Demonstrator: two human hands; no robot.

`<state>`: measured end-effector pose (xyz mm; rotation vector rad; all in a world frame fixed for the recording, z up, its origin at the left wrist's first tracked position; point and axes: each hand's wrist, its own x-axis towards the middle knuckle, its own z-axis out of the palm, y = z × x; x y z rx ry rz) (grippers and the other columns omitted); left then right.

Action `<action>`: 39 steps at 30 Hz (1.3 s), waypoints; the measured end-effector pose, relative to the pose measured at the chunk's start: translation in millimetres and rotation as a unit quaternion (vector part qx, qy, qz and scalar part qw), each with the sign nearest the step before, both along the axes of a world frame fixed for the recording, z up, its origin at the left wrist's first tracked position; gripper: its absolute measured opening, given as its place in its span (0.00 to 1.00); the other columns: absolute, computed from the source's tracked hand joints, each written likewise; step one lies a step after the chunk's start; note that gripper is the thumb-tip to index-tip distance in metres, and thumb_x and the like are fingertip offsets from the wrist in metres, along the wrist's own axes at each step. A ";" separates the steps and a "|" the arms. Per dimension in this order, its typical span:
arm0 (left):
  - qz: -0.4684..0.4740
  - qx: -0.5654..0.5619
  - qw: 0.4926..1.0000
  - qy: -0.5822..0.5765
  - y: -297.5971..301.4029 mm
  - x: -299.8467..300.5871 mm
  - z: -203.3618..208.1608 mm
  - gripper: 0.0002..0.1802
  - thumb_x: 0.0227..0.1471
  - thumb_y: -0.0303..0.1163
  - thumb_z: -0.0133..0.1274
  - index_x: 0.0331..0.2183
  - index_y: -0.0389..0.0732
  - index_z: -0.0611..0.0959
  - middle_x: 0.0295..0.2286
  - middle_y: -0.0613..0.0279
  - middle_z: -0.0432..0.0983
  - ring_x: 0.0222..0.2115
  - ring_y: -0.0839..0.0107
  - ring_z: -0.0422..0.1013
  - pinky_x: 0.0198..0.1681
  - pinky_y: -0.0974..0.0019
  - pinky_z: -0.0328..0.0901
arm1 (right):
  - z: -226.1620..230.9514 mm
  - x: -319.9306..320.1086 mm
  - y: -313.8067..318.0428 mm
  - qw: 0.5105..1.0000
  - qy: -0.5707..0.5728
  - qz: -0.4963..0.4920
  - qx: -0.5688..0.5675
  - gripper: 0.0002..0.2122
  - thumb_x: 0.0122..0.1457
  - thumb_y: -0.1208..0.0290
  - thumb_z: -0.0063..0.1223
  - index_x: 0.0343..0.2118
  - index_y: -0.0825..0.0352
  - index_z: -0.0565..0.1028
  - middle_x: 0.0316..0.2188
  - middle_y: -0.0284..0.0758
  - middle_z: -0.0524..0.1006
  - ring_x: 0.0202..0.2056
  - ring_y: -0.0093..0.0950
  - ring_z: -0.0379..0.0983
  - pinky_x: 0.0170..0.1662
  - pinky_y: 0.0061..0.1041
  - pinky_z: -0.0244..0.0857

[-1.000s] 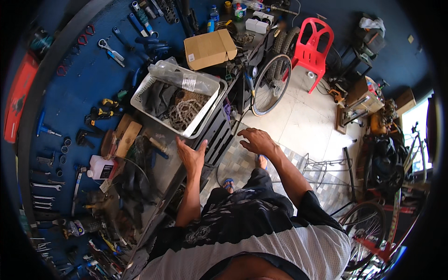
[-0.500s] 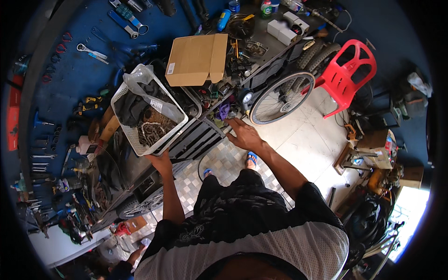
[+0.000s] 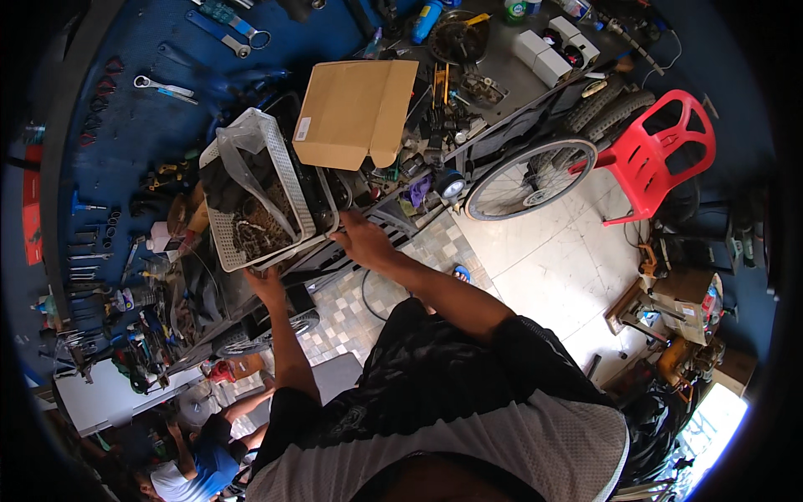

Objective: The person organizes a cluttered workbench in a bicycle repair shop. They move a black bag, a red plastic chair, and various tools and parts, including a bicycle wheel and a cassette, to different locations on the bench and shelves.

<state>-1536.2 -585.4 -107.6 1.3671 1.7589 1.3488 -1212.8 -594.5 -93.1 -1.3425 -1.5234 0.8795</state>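
A white perforated plastic basket [image 3: 299,195] sits tilted on the bench at left. It holds dark cloth or gloves [image 3: 224,186], a clear plastic bag [image 3: 240,140] and a dirty bicycle chain [image 3: 255,238]. My left hand [image 3: 267,286] grips the basket's near lower edge, its fingertips partly hidden beneath it. Right beside the basket, a dark tray with a pale rim [image 3: 332,219] is partly covered. My right hand [image 3: 368,243] is closed at the near corner of that tray, fingers bent over the rim.
An open cardboard box [image 3: 355,113] lies behind the tray. Tools hang on the blue wall [image 3: 125,176]. A bicycle wheel [image 3: 535,177] and a red plastic chair [image 3: 652,159] stand at right. Another person [image 3: 196,460] is low at left.
My right hand has moved left from the bench's front edge to the tray's corner. My left hand stays at the basket. The view has shifted, and more of the other person shows.
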 end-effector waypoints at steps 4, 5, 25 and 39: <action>-0.005 -0.049 0.997 -0.065 2.9 -2.8 8.0 0.41 0.62 0.27 0.63 0.68 0.43 0.59 0.58 0.51 0.71 0.54 0.63 0.74 0.46 0.61 0.78 | 6.7 -7.5 -6.1 0.998 0.023 0.019 -0.049 0.21 0.71 0.61 0.53 0.58 0.71 0.66 0.48 0.52 0.73 0.46 0.59 0.76 0.46 0.55 0.73; -0.003 -0.064 0.995 -0.072 2.7 -2.9 9.9 0.41 0.62 0.26 0.63 0.68 0.43 0.58 0.58 0.51 0.71 0.54 0.63 0.74 0.47 0.60 0.77 | 8.4 -6.0 -6.0 0.998 0.020 0.022 -0.052 0.21 0.70 0.60 0.53 0.58 0.70 0.66 0.48 0.52 0.73 0.45 0.59 0.76 0.46 0.55 0.73; 0.030 -0.089 0.971 -0.218 -10.4 -26.7 25.0 0.28 0.68 0.26 0.49 0.67 0.40 0.68 0.57 0.51 0.74 0.53 0.54 0.77 0.52 0.51 0.76 | 8.1 -2.6 -37.7 0.984 0.058 0.151 -0.080 0.32 0.66 0.63 0.60 0.68 0.69 0.61 0.52 0.48 0.77 0.41 0.40 0.82 0.42 0.40 0.75; 0.151 -0.101 0.897 -0.402 3.4 -36.8 29.9 0.33 0.72 0.57 0.45 0.57 0.37 0.78 0.48 0.59 0.78 0.45 0.60 0.74 0.54 0.49 0.72 | -30.1 40.4 -11.6 0.985 0.122 0.022 -0.119 0.09 0.66 0.71 0.54 0.46 0.65 0.82 0.35 0.37 0.85 0.35 0.29 0.83 0.41 0.29 0.76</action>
